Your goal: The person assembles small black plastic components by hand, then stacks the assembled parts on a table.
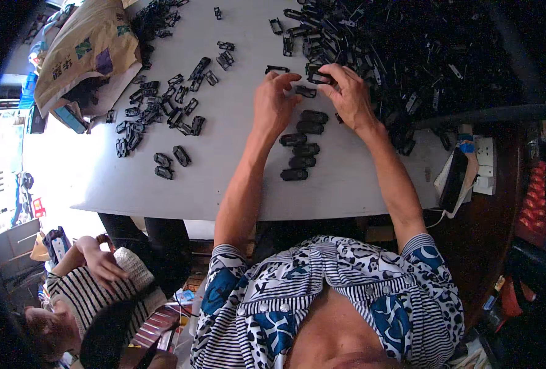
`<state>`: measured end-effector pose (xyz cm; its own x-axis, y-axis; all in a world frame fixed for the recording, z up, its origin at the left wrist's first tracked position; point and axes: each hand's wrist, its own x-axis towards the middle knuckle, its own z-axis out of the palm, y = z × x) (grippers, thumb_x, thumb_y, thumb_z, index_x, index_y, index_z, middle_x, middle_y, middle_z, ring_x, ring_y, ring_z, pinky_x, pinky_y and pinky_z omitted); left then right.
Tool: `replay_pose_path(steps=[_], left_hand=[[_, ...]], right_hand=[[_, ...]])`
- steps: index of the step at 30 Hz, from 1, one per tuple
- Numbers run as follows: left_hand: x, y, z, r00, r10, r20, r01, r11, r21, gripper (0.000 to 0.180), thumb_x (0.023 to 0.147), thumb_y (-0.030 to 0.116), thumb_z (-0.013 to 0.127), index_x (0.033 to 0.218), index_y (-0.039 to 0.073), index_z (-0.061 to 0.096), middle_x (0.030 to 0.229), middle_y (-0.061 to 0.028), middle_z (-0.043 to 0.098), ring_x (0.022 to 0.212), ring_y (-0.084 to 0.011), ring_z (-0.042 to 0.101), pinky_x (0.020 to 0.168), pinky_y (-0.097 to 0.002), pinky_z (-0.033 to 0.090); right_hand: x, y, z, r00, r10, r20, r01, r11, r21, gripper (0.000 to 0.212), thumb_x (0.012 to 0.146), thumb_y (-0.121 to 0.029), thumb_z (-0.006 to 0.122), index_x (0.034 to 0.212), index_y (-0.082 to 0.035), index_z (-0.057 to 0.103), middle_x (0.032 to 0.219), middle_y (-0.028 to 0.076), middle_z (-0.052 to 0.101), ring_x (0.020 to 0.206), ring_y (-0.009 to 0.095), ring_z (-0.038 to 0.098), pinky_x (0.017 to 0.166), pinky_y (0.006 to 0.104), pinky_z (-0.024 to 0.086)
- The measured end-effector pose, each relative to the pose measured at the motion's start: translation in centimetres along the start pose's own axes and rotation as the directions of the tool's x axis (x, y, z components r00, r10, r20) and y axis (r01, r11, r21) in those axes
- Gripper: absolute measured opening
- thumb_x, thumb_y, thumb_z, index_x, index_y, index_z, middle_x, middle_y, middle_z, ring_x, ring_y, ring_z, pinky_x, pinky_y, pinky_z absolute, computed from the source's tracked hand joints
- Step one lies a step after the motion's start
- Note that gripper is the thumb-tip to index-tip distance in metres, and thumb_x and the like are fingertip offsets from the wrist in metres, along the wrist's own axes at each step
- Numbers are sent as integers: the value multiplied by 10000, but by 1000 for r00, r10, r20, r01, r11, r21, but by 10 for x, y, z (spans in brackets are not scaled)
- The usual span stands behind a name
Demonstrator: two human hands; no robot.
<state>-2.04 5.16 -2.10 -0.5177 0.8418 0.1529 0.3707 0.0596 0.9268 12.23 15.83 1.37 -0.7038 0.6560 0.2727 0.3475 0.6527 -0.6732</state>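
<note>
Down-left of the right hand [353,103] pinching a black frame [315,74], dark parts [306,149] sit lined up, probably for easy reach; left hand [273,101] half-curled (empty, looks like).

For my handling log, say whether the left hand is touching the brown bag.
No: the left hand is near black parts, well apart from the brown bag.
</note>
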Motion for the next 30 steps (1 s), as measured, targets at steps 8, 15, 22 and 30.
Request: replay_pose_path(steps=[8, 15, 22, 30], left_hand=[[2, -5, 6, 994, 111, 1, -106, 944, 312, 322, 643, 38, 748, 958, 75, 687, 909, -118, 590, 831, -325, 613, 712, -409, 488], [6, -11, 7, 987, 158, 25, -158, 938, 308, 307, 617, 22, 740, 917, 55, 680, 885, -121, 618, 852, -321, 620, 722, -406, 497], [5, -6, 3, 989, 115, 88, -136, 949, 283, 368, 648, -13, 763, 1003, 35, 680, 971, -130, 636, 857, -290, 660, 741, -354, 530], [-20, 26, -41, 991, 120, 53, -131, 897, 422, 401, 712, 28, 756, 1095, 62, 643, 979, -145, 607, 829, -286, 632, 680, -366, 510]], right_hand=[[-2, 9, 8, 986, -161, 49, 164, 984, -73, 310, 713, -18, 749, 1006, -40, 651, 959, 64, 575, 914, 240, 584, 755, 337, 497], [2, 14, 12, 977, -193, 89, 199, 978, -59, 335, 680, -13, 766, 998, -33, 666, 937, 83, 563, 917, 269, 591, 795, 362, 497], [6, 15, 14, 955, -269, 126, 281, 956, -83, 282, 671, -7, 758, 932, -25, 653, 908, 86, 551, 918, 273, 589, 764, 380, 497], [-9, 5, 6, 937, -273, 218, 331, 894, -303, 201, 717, -113, 753, 828, -17, 616, 909, 95, 535, 927, 276, 582, 779, 377, 508]])
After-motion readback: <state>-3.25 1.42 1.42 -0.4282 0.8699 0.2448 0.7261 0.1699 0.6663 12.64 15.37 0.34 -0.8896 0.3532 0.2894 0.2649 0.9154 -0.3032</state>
